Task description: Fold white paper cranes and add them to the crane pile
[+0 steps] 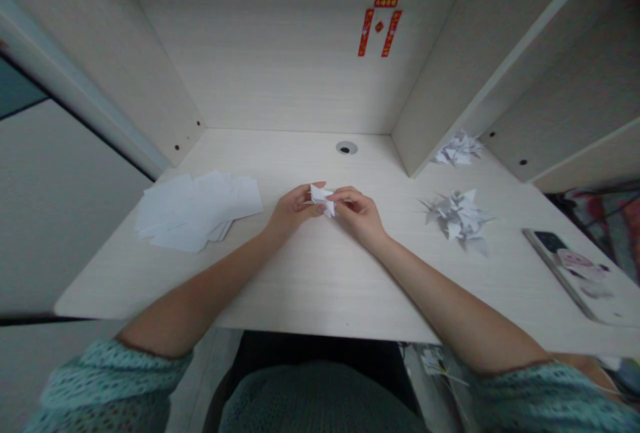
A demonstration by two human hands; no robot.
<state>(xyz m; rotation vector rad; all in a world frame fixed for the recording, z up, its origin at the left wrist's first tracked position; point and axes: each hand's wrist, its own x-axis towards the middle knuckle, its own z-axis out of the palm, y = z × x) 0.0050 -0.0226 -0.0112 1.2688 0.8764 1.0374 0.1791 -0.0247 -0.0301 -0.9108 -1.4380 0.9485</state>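
**Folded white paper (321, 200) pinched between both hands**

The folded white paper sits in the narrow space between the left hand (295, 210) and the right hand (359, 215), held just above the middle of a pale wood-grain desk (310, 286). Neither hand is spread. The left hand is curled, with its thumb and fingers closing on the paper's left side. The right hand comes in from the opposite side with its fingers bunched, pinching the paper's right side. The paper's pointed corners stick up and out between the two hands, but the exact folds are too small to make out. Both forearms run back toward the desk's near edge and disappear into teal knit sleeves (107, 380).

Well to the left of the left hand, a loose heap of white paper sheets (197, 210) lies flat on the desk. To the right of the right hand lies a cluster of folded white paper shapes (457, 218), with a second cluster (459, 150) farther back, beside the right-hand panel. Near the desk's right edge lies a flat patterned item (575, 280) with a dark rectangular patch at its far end.
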